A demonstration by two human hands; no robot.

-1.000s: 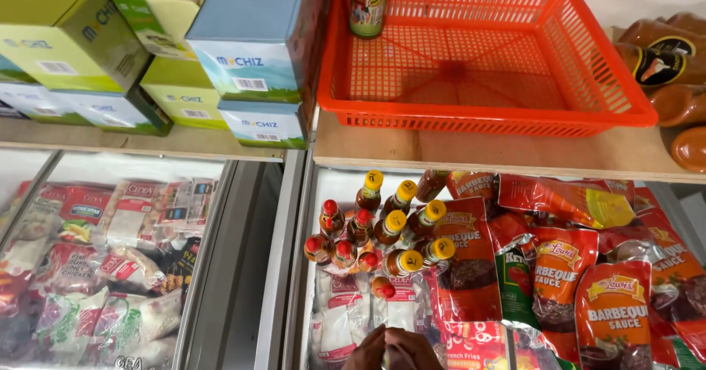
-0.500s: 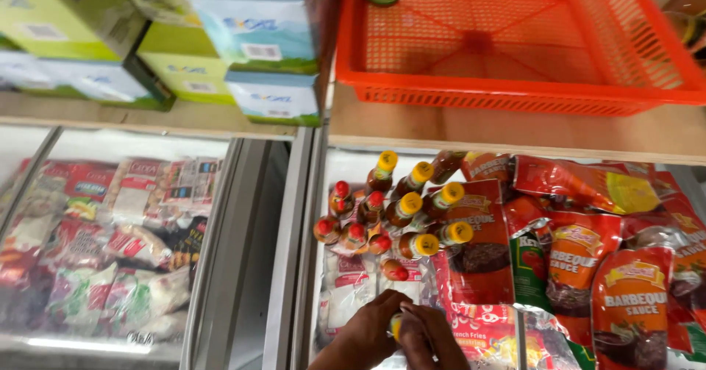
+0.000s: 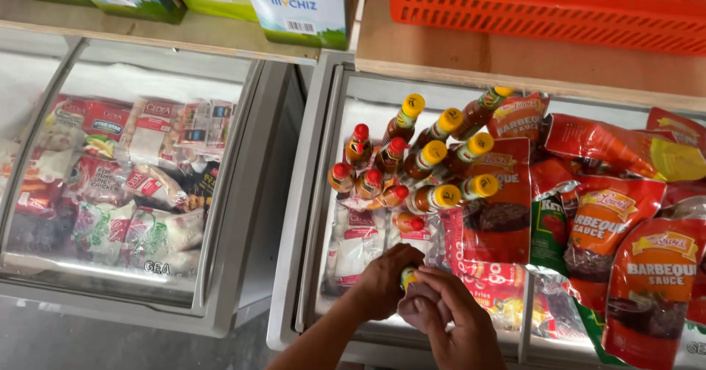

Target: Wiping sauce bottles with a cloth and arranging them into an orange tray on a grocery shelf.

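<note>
Bottle (image 3: 409, 276): small, yellow cap showing; body mostly hidden by the fingers, so likely a sauce bottle like those behind.
Place: low over the right freezer lid (image 3: 368, 112), near its front edge.
Left hand (image 3: 382, 282): curled round the bottle's side.
Right hand (image 3: 445, 315): fingertips pinching at the cap.
Behind: cluster of sauce bottles (image 3: 412, 164); red sauce pouches (image 3: 625, 223) to the right.
Change: both hands higher in view than half a second ago; orange basket (image 3: 544, 9) now mostly cut off at top.
</note>
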